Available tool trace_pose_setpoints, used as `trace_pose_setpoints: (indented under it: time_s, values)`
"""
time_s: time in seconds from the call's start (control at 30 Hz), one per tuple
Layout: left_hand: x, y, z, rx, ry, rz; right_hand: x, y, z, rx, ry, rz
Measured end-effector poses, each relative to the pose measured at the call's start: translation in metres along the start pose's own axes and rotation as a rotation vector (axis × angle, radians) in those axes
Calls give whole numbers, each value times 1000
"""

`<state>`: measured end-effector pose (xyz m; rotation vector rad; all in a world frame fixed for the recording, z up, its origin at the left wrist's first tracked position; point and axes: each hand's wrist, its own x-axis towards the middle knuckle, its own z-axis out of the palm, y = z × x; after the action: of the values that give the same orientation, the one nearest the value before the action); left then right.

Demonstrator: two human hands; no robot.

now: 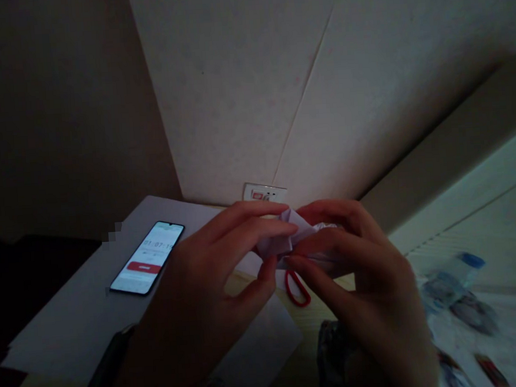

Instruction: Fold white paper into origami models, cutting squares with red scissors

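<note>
A small folded piece of pale paper (302, 228) is held up between both hands, above the table. My left hand (227, 260) pinches its left side, with the fingers on top and the thumb underneath. On the right side, my right hand (355, 257) grips the same paper between thumb and fingers. Creased flaps stick up between the fingertips; much of the folded shape is hidden by the fingers. Below and behind the hands, a red scissors handle (297, 289) shows on the table, its blades out of sight.
White paper sheets (68, 324) cover the left of the wooden table. A lit phone (147, 258) lies on them. A wall socket (264, 192) is at the back. To the right, a blurred plastic bottle with a blue cap (453, 274) lies on a pale surface.
</note>
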<state>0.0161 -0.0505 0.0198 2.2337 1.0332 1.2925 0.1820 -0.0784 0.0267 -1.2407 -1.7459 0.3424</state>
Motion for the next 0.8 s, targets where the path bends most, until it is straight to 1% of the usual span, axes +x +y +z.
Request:
trace_pose_setpoints:
  time_s: [0.33, 0.63, 0.8]
  values:
    - [0, 1, -1, 24, -5, 31, 1, -1, 1, -26, -4, 22]
    - [-1, 0, -1, 11, -20, -11, 2, -3, 3, 16, -27, 51]
    - [-1, 0, 0, 0, 0, -18, 1, -4, 6, 0, -12, 44]
